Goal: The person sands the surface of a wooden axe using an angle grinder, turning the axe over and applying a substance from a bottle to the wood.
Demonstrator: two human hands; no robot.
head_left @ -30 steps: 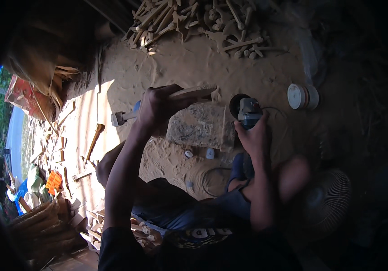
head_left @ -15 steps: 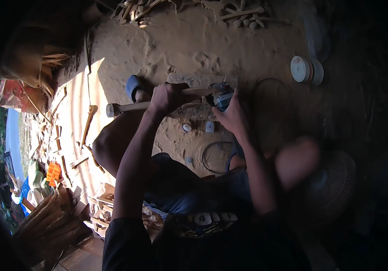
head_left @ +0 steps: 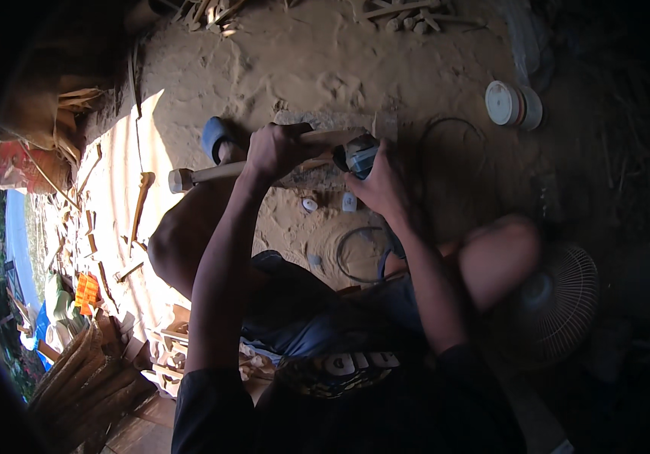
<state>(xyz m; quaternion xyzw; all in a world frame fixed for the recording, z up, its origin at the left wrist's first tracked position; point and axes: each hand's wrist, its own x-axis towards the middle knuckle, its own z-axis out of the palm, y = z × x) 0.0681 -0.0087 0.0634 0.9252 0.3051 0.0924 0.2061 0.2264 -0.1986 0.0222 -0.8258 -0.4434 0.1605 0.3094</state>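
My left hand [head_left: 273,153] is closed around a pale wooden stick [head_left: 220,171], which has a thick faceted knob at its left end. The stick's other end reaches across to the tool on the right. In my right hand [head_left: 382,184] is a small grey-blue power tool that looks like an angle grinder [head_left: 361,157]. Its dark head is against or very close to the stick; I cannot tell if they touch. Under both hands, a worn wooden board [head_left: 332,119] lies on the dusty ground. My fingers partly hide the tool's body.
A white tub [head_left: 502,104] lies at the far right, and a round fan [head_left: 563,303] stands by my right knee. Two small pale items, one a round white piece [head_left: 310,204], lie before the board. A cable [head_left: 340,253] loops nearby. Wood pieces [head_left: 408,13] are heaped at the far edge.
The grinder has turned in my right hand, so its red part no longer shows. My left hand keeps its grip on the stick. The whole view has shifted slightly.
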